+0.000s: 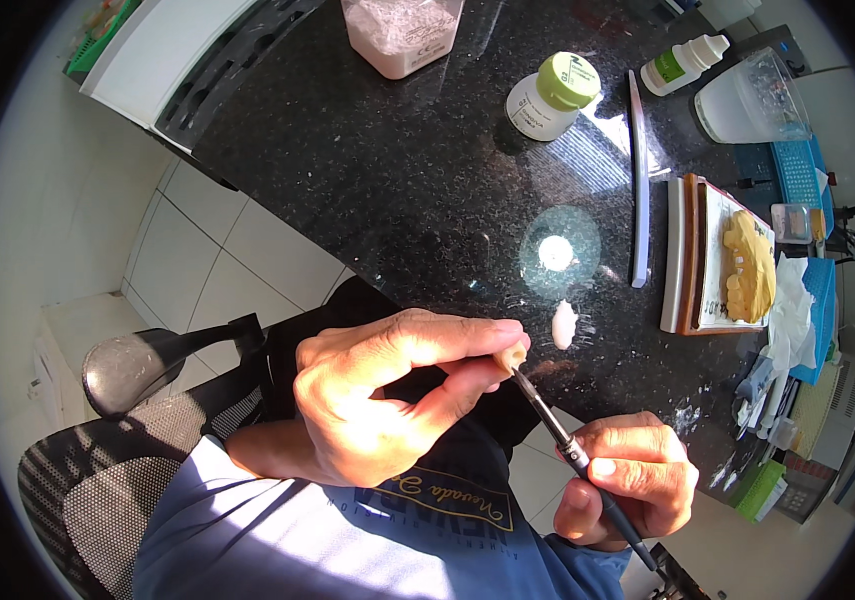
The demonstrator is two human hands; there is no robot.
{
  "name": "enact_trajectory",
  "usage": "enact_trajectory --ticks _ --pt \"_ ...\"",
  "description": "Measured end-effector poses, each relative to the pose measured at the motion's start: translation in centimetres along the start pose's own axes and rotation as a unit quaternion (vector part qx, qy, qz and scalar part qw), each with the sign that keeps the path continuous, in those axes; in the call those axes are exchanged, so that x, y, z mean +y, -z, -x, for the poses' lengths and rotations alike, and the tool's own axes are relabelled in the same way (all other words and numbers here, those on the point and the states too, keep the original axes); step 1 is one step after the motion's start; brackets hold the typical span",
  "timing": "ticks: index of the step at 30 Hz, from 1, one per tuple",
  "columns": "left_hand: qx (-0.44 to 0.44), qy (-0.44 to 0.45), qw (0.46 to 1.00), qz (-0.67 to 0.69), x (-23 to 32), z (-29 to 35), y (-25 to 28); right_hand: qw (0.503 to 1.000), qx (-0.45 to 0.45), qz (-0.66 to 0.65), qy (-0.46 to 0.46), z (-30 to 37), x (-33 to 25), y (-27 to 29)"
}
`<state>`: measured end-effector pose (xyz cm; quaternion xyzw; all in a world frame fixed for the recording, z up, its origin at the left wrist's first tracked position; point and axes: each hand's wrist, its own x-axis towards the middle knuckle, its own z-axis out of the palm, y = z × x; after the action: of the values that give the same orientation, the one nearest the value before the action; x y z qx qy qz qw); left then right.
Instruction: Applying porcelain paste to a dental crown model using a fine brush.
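My left hand (373,385) pinches a small tooth-coloured dental crown (510,356) between thumb and fingertips, above the near edge of the dark speckled counter. In my right hand (638,475) is a fine brush (566,448) with a dark handle and metal ferrule, slanting up to the left. Its tip meets the lower side of the crown; whether it reaches inside cannot be seen. Just beyond the crown, a small mound of white paste (565,325) lies on the counter. Behind that mound is a round pale disc (538,275) with a bright spot of light.
Farther back stand a tub of pinkish powder (403,45), a green-lidded jar (548,105), a dropper bottle (678,68) and a clear cup (738,105). A long pale strip (639,190) lies at right, beside a yellow dental model (748,268) on stacked pads. Crumpled tissue (793,315) sits behind.
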<state>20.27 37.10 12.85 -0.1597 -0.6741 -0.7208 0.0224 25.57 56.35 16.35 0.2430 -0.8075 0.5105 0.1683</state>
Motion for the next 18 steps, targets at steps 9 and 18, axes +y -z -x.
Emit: enact_trajectory --ticks 9,18 --pt "0.008 -0.002 1.0 0.004 -0.04 -0.02 -0.15 1.0 -0.001 0.008 -0.002 0.05 0.02 -0.06" --pt "-0.001 -0.006 1.0 -0.007 -0.04 -0.03 0.06 1.0 -0.002 0.013 -0.01 -0.01 -0.2 0.04"
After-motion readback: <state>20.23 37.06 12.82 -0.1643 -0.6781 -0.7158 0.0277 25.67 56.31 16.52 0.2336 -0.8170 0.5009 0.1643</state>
